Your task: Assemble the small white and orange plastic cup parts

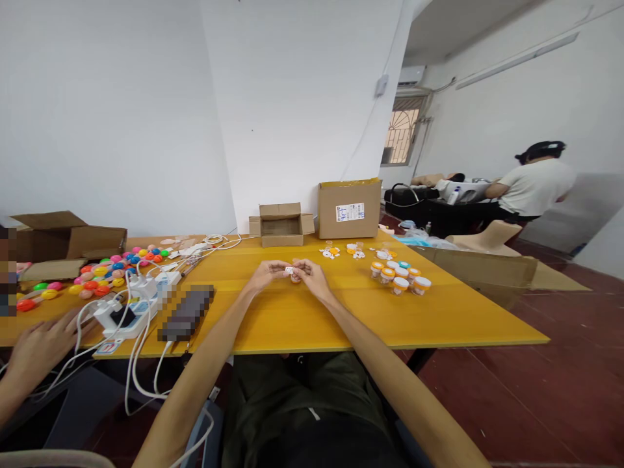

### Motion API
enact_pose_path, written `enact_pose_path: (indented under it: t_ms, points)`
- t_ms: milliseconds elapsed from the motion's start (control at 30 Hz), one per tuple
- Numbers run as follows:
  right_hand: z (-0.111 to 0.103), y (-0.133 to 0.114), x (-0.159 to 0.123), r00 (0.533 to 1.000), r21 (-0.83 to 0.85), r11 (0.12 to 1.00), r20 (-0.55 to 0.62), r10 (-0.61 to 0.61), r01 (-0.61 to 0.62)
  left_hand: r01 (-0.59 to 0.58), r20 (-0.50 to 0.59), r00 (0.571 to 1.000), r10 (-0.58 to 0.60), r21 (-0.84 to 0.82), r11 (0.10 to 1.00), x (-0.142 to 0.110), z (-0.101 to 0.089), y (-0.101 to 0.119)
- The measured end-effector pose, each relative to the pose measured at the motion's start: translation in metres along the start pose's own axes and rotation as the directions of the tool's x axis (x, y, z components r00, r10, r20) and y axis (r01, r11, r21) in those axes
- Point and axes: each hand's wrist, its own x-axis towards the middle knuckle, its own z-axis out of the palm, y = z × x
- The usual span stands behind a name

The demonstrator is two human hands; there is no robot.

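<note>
My left hand (267,273) and my right hand (312,277) meet above the middle of the table. Fingertips of both are closed on a small white piece (289,270) with dark specks or holes, too small to name surely. Something pale shows just under it, partly hidden by the right fingers. Beyond the hands lie loose white and orange round parts (329,252). To the right stand several small clear jars (400,285) with white, orange or teal lids.
An open cardboard box (281,225) and a closed carton (350,211) stand at the back. Leftward are a phone (186,314), a power strip (139,315) with trailing white cables, colourful plastic balls (114,263) and another person's hand (46,341). Another person sits far right.
</note>
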Motion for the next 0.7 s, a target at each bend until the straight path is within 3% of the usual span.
enact_pose_path:
  t_ms: [533, 700]
  points:
    - [-0.0013, -0.0026, -0.0005, 0.993, 0.063, 0.993, 0.069, 0.091, -0.095, -0.046, -0.011, 0.999, 0.046, 0.031, 0.998, -0.0002, -0.0007, -0.0002]
    - [-0.0005, -0.0064, -0.0017, 0.996, 0.048, 0.996, 0.051, 0.069, -0.072, -0.064, -0.029, 0.997, 0.065, 0.027, 0.998, 0.0009, -0.0011, -0.0016]
